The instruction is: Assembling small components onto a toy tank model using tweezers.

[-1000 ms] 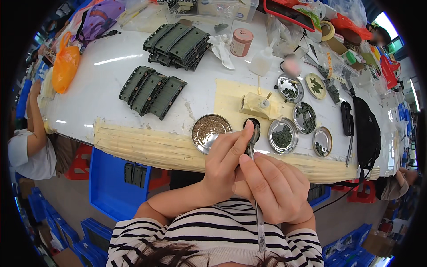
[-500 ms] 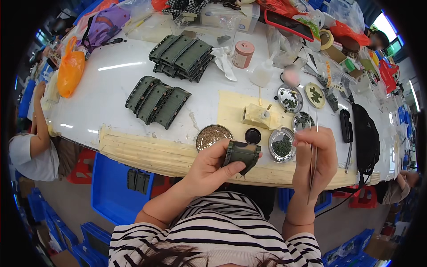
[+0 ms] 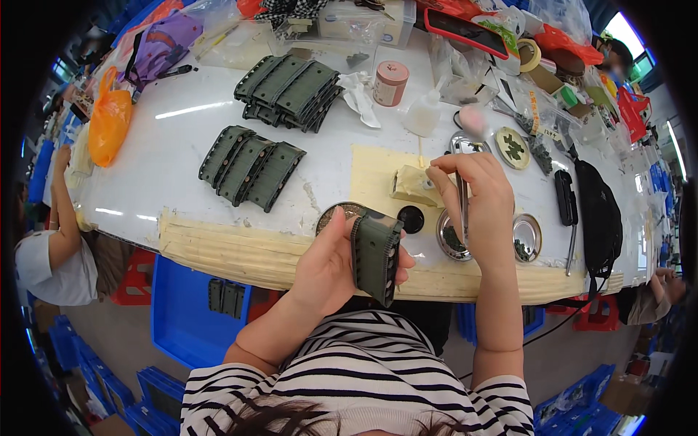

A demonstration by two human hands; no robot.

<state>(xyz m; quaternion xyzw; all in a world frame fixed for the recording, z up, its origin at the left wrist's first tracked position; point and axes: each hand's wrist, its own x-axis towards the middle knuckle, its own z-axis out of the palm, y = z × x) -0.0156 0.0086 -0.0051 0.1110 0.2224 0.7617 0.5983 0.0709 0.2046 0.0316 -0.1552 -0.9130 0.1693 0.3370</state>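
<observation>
My left hand (image 3: 320,265) holds a curved dark green ribbed panel (image 3: 372,261) upright near the table's front edge, its fingers behind the piece. In my right hand (image 3: 483,207) is a pair of metal tweezers (image 3: 464,211), with fingers closed round it. That hand is raised beside a cream-taped block (image 3: 411,183) and over a round metal dish (image 3: 445,232) of small dark green bits. The tweezers' tips are hard to make out, and I cannot tell whether they grip anything. A black round cap (image 3: 411,219) lies between the hands. Behind my left hand a dish of brown grains (image 3: 336,212) is partly hidden.
Stacked green panels (image 3: 287,87) and another group of panels (image 3: 251,167) lie at left. More metal dishes (image 3: 527,237), a pale dish of green pieces (image 3: 512,148), a pink jar (image 3: 390,82) and a black pouch (image 3: 598,218) surround the work area. A blue tray (image 3: 182,312) is below the table edge.
My right hand has moved left with the tweezers, toward the taped block. My left hand has turned the green panel more upright and shifted it slightly left and down.
</observation>
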